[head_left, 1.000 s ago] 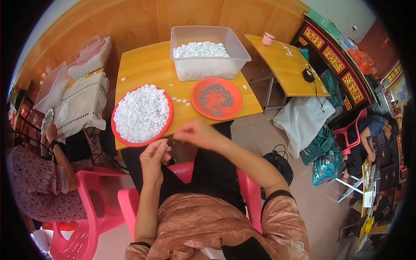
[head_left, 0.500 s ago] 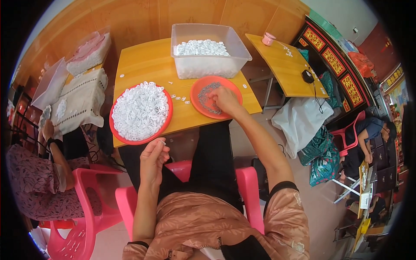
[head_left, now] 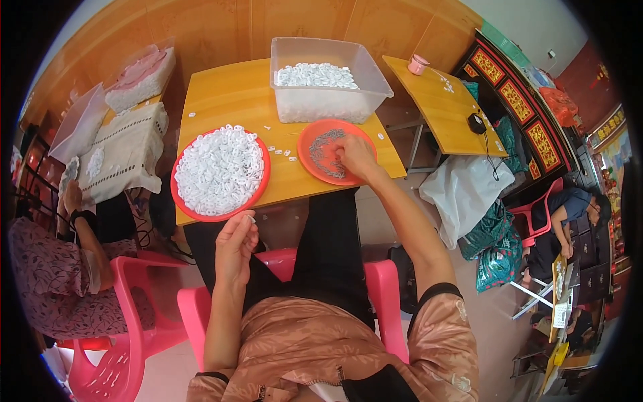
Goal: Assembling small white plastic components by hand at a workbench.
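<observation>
My left hand (head_left: 236, 242) is raised just off the table's front edge, thumb and fingers pinching a small white plastic piece (head_left: 250, 218). Beside it, a red round tray (head_left: 267, 175) is heaped with similar white plastic pieces (head_left: 219, 171). My right hand (head_left: 357, 157) reaches into an orange-red plate (head_left: 323, 173), its fingertips down at a thin scatter of small grey metal parts (head_left: 326, 145), likely screws or pins. Those fingers are bent together, and what they hold, if anything, is hidden. Several loose white pieces lie on the table between tray and plate.
Behind the plate stands a clear plastic bin (head_left: 331, 107) of white pieces on the wooden table (head_left: 221, 94). A second table (head_left: 435, 107) to the right bears a pink cup (head_left: 417, 65). At left a co-worker (head_left: 63, 281) sits by a cloth-covered table (head_left: 130, 144). Bags (head_left: 499, 258) lie on the floor.
The view has shifted slightly. My right hand stays in the plate, its fingers a little further right among the metal parts. My left hand keeps its pinch on the white piece.
</observation>
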The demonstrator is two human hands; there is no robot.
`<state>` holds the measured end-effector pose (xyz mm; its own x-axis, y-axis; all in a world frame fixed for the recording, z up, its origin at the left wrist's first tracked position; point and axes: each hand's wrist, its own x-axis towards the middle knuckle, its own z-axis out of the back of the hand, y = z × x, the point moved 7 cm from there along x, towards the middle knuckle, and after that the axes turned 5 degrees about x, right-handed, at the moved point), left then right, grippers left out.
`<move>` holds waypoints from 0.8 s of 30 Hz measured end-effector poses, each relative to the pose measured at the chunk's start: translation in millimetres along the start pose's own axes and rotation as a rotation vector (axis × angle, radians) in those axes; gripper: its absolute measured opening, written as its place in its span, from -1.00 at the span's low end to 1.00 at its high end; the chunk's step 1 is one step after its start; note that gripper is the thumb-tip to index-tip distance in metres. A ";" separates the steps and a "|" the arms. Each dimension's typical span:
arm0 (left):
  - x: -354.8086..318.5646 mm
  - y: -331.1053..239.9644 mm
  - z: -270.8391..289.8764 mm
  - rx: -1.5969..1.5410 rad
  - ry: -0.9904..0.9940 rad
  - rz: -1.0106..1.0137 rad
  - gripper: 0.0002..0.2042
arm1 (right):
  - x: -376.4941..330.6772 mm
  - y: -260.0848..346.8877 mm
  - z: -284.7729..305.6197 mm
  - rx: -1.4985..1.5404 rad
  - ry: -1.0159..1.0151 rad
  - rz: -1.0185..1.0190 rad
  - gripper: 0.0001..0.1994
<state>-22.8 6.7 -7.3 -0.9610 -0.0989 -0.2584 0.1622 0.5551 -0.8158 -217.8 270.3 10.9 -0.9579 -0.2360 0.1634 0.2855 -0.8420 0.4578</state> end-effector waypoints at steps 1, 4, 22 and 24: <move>0.1 -1.0 0.5 0.014 -0.007 -0.012 -0.82 | -0.2 0.5 2.8 0.017 -0.013 0.022 -0.85; -1.4 -2.3 -2.9 0.029 -0.023 -0.023 -0.82 | -0.4 3.6 4.6 0.041 0.010 0.025 -0.90; 2.8 8.8 -11.9 0.163 0.050 0.002 -0.83 | 8.9 14.1 -9.6 0.036 0.096 0.005 -0.85; 2.7 9.2 -10.8 0.161 0.045 0.000 -0.84 | 7.4 10.6 -13.4 0.129 0.156 -0.088 -0.86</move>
<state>-26.3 20.5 -10.0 -0.9694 -0.0598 -0.2380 0.1927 0.4148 -0.8893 -222.3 253.2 5.3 -0.9693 -0.2453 -0.0148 0.1927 -0.7959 0.5739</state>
